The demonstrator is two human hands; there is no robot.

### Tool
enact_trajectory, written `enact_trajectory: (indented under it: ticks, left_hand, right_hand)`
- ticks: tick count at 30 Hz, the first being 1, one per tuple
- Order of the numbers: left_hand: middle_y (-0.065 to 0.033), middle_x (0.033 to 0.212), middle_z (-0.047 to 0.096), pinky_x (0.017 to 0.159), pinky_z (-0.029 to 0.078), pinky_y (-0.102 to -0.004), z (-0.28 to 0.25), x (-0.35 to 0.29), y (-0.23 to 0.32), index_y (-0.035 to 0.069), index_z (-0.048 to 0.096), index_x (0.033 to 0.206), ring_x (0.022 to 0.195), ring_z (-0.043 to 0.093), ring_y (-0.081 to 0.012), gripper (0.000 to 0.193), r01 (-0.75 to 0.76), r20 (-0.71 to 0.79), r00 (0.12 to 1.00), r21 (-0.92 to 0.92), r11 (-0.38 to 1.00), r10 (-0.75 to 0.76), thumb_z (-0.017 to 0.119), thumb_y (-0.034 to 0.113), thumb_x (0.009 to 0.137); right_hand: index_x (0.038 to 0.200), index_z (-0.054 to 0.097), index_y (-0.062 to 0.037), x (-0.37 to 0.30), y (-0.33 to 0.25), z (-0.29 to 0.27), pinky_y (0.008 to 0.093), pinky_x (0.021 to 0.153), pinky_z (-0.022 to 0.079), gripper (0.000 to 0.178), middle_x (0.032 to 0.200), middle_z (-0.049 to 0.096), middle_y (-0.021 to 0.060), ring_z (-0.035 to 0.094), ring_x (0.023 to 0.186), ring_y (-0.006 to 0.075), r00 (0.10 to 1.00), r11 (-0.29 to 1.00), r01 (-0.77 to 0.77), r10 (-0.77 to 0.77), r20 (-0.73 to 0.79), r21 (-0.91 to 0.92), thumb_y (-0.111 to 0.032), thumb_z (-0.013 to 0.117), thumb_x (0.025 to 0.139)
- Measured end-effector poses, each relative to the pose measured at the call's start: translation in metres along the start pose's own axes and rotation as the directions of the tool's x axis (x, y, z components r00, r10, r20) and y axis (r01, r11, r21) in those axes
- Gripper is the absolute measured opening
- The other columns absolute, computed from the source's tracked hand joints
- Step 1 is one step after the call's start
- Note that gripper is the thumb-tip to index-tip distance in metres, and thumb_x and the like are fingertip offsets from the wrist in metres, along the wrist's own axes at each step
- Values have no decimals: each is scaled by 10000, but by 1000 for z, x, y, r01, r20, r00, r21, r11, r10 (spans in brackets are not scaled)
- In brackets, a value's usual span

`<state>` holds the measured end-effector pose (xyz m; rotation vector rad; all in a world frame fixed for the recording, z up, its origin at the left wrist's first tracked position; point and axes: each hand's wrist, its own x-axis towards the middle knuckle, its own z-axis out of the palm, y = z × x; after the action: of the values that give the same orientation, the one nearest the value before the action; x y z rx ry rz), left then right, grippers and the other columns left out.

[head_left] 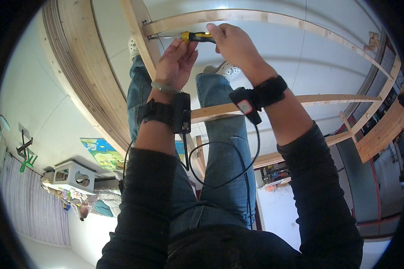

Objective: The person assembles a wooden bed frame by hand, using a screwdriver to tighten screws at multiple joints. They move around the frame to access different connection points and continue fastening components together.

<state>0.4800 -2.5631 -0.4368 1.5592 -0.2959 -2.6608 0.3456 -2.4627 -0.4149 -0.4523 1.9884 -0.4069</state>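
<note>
A screwdriver (200,37) with a yellow and black handle lies level across the top of the view, its metal shaft pointing left. My right hand (238,45) is closed round the back end of the handle. Thumb and fingers of my left hand (177,66) pinch the front of the handle, near the shaft. The shaft's tip meets a pale wooden upright (141,33), beside the place where a long wooden rail (220,16) joins it. Small dark metal hardware shows at that joint; whether the tip sits in a screw, I cannot tell.
Another wooden rail (300,100) of the frame crosses over my legs. Stacked long boards (83,76) stand at the left. A black cable (220,184) loops between my wrist devices. Farther off are a colourful mat (104,151), a white box-like unit (75,176) and a wooden panel (381,134).
</note>
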Motion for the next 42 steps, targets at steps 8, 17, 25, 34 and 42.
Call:
enact_trajectory:
  ticks: [8, 17, 25, 34, 42]
  left_hand:
    - [-41, 891, 602, 734, 483, -325, 4, 18, 2, 91, 531, 909, 840, 584, -167, 159, 71, -132, 989, -2, 997, -71, 585, 228, 850]
    - [-51, 991, 609, 811, 482, -307, -6, 13, -1, 92, 555, 978, 929, 581, -181, 146, 101, 22, 995, -186, 977, -99, 540, 187, 868]
    - [-29, 911, 608, 789, 484, -304, -4, 20, 1, 98, 557, 975, 846, 574, -172, 177, -134, -53, 990, -65, 989, 131, 591, 207, 840]
    - [-15, 892, 608, 767, 441, -323, -8, 24, 2, 131, 518, 951, 841, 567, -147, 146, -101, -183, 977, 45, 994, 107, 602, 147, 834]
    - [-19, 953, 622, 722, 503, -316, -4, 22, 0, 132, 534, 973, 881, 590, -174, 123, -141, -219, 968, -88, 986, 119, 469, 212, 905]
  right_hand:
    - [872, 513, -35, -13, -8, 20, 385, 760, 462, 179, 809, 557, 129, 542, 807, 337, 721, 815, 556, -374, -584, 165, -169, 593, 784]
    - [906, 527, -12, -8, 7, 23, 378, 684, 488, 288, 812, 623, 134, 620, 721, 302, 958, 963, 82, -4, -288, 258, -284, 576, 825]
    - [914, 526, -26, -11, 13, 27, 303, 631, 462, 283, 833, 592, 105, 588, 715, 188, 970, 870, -242, 211, 119, 430, -261, 625, 793]
    - [931, 540, -30, -8, 13, 29, 310, 627, 480, 345, 752, 601, 99, 600, 689, 208, 977, 691, -42, 180, -116, 722, -321, 640, 775]
    - [914, 560, -13, -22, 21, 21, 288, 579, 431, 364, 690, 563, 70, 526, 609, 157, 968, 945, -55, 129, -215, 323, -369, 520, 849]
